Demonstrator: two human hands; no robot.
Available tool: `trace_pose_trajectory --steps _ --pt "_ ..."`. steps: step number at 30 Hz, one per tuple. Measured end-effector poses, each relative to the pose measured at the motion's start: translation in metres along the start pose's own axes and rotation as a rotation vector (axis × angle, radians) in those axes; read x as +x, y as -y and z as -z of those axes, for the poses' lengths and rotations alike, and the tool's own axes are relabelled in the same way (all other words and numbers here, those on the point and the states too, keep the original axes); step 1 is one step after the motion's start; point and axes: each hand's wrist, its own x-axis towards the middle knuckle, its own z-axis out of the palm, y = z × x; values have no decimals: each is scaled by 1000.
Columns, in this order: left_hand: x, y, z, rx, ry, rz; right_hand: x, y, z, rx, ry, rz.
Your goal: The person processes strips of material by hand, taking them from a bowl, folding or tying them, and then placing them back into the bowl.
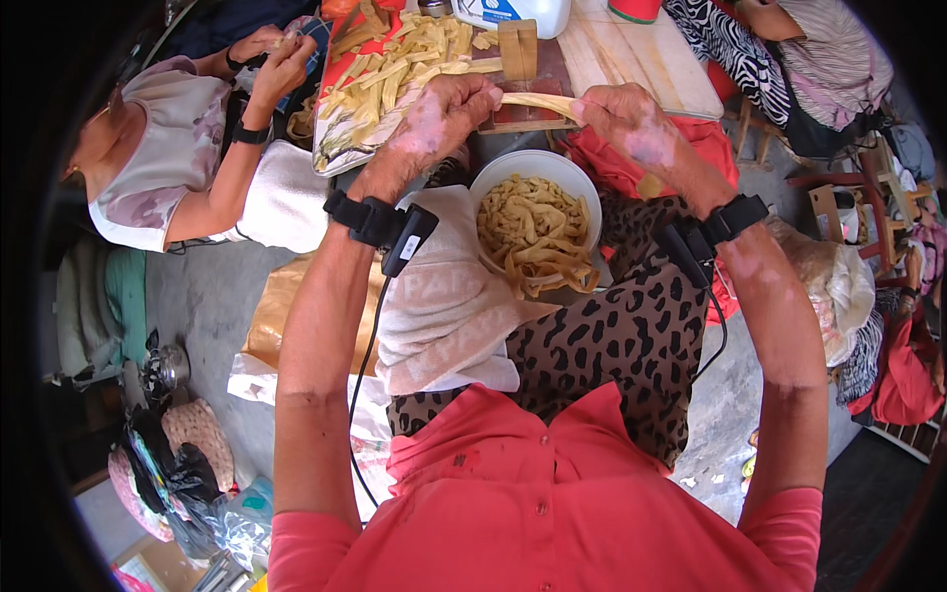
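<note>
A pale yellow flat strip (540, 101) is stretched between my two hands, above the near edge of the work table. My left hand (451, 111) pinches its left end between thumb and fingers. At the other end, my right hand (625, 122) grips the strip in the same way. Behind the strip stands a wooden block (517, 50) on a dark red board (527, 117). Many similar strips (399, 63) lie loose on the table to the left. Below my hands, a white bucket (484, 172) holds a heap of coiled yellowish strips (533, 222), some hanging over its near rim.
A white plastic jug (544, 16) and a red container (635, 9) stand at the table's back. A co-worker (163, 140) sits at the left, handling something small; another person (828, 59) is at the upper right. A beige towel (444, 318) covers my left thigh.
</note>
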Motion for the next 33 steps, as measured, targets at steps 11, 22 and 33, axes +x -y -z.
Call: trace_pose_trajectory --steps 11,22,33 --pt "26 12 -11 46 -82 -16 15 -33 -6 94 19 -11" --pt "-18 19 -25 113 -111 22 -40 -17 -15 -33 -30 -72" --pt "-105 25 -43 368 5 -96 -127 66 -35 159 29 -4"
